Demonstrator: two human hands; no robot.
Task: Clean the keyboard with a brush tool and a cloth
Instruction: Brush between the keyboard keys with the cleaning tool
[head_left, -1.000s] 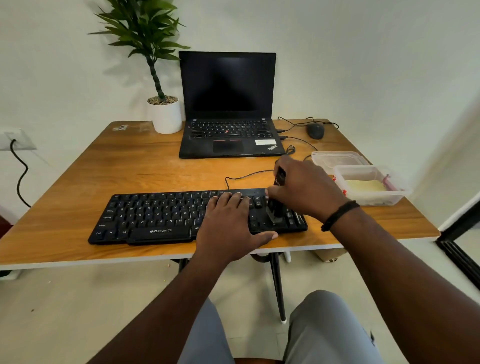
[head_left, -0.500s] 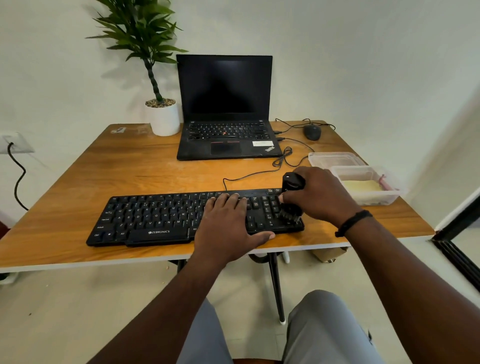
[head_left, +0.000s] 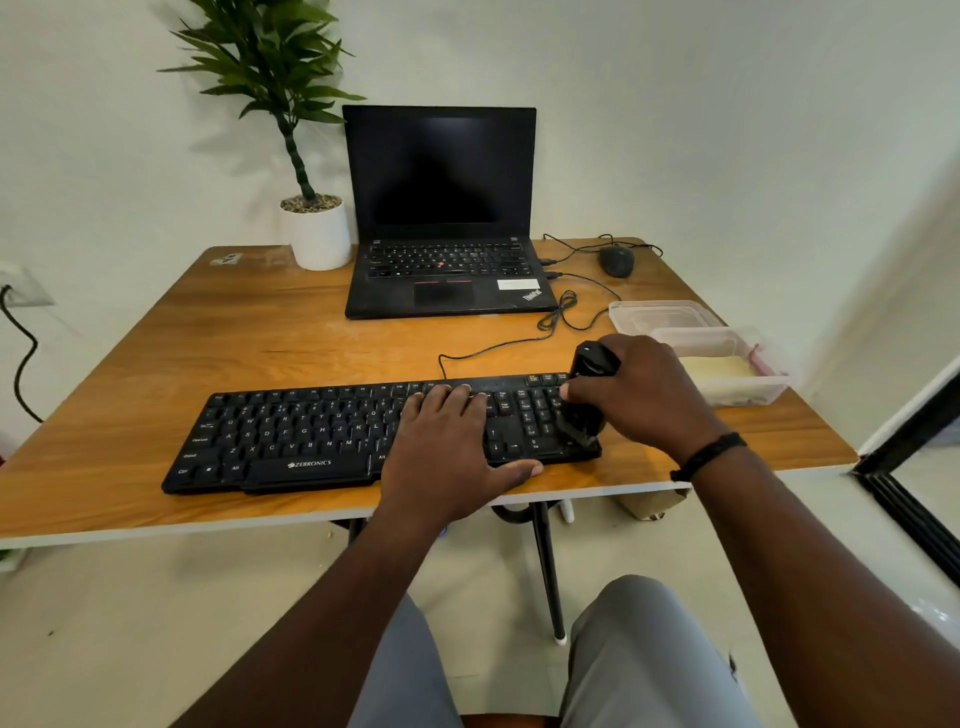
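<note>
Your left hand (head_left: 447, 457) lies flat with straight fingers on the keyboard (head_left: 322, 434), while just right of it your right hand (head_left: 641, 392) has its grip wrapped around the brush (head_left: 587, 395), bristles touching the keys.

Home office: laptop (head_left: 441, 218), potted plant (head_left: 311, 208), wooden desk (head_left: 208, 353).

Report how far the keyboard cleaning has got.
Done: nothing can be confirmed as finished from this view. In hand: the right hand grips the brush tool, its lower end on the keyboard at the number pad, while the left hand rests flat on the keys. Left: the cloth wipe; a pale folded item in the plastic container may be the cloth.
</note>
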